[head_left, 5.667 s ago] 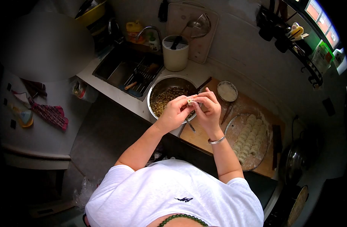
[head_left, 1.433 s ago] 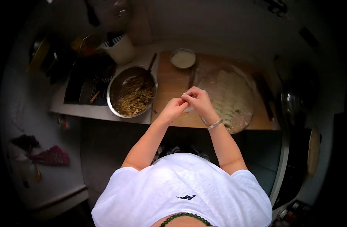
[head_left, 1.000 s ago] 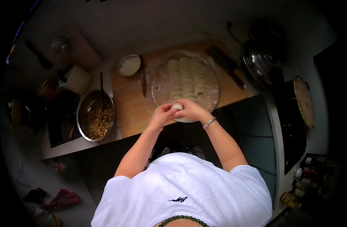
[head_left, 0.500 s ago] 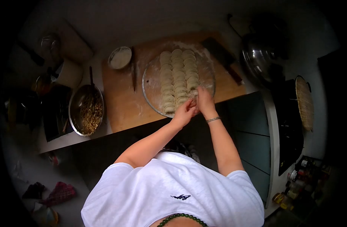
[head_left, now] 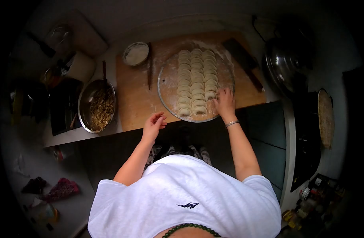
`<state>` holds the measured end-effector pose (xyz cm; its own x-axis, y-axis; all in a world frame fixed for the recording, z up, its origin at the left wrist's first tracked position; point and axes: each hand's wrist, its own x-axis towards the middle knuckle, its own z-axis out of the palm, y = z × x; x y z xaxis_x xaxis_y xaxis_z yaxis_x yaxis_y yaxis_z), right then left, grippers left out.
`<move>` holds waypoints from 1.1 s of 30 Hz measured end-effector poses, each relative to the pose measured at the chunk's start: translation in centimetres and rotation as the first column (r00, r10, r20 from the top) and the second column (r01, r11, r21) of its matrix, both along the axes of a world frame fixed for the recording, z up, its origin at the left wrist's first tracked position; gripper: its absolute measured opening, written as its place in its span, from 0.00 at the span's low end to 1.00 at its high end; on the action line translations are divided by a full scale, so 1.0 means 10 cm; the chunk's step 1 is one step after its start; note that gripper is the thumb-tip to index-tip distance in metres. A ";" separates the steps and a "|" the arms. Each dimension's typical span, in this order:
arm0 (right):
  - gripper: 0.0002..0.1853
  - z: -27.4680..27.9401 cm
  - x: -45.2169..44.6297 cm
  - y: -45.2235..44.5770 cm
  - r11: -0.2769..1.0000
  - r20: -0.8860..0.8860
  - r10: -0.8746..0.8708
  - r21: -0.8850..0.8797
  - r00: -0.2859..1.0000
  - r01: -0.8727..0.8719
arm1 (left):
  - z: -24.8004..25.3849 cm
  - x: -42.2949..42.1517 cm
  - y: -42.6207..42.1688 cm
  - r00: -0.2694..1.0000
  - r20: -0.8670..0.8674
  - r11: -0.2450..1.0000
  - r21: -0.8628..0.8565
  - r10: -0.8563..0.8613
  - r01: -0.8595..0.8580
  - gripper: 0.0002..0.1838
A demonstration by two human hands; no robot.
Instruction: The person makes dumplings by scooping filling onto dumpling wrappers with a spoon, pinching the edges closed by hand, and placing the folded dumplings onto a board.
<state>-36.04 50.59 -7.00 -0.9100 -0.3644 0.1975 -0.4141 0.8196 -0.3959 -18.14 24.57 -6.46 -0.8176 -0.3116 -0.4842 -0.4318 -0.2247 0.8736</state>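
Rows of pale, folded dumplings lie overlapping in three columns on a round, flour-dusted glass tray. My right hand rests at the tray's right front edge, by the near end of the shorter right column. Its fingers are stretched out and the thumb is apart, close beside the last dumpling there. Off the board's front edge, left of the tray, my left hand hangs in the air with loosely bent fingers and nothing visible in it.
A wooden board lies under the tray. On it are a bowl of flour, a thin rolling pin and a cleaver. A metal bowl of chopped filling stands left, a lidded wok right.
My hands, together at the right column's end before, are now apart. The left has moved away leftward; the right stays by the column's end, fingers spread. The view has shifted slightly.
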 end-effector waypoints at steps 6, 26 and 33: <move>0.16 -0.13 -0.10 -0.09 1.000 -0.005 -0.016 0.021 1.000 0.016 | 0.02 0.22 -0.09 0.995 0.016 0.994 -0.021 0.103 -0.103 0.16; 0.13 -0.93 0.52 0.48 0.520 0.383 -0.576 -0.509 0.722 0.686 | -0.56 -0.22 -0.48 0.966 0.019 0.939 0.229 0.258 -0.256 0.24; 0.26 -1.26 0.56 0.21 0.384 0.650 -0.464 -0.465 0.602 0.797 | -0.84 -0.72 -0.76 0.980 -0.014 0.955 0.228 0.199 -0.191 0.22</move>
<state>-30.44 52.73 -19.65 -0.8455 0.4397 -0.3029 0.4174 0.1906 -0.8885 -25.38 16.96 -14.87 -0.7700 -0.3534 -0.5312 -0.3289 -0.4936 0.8051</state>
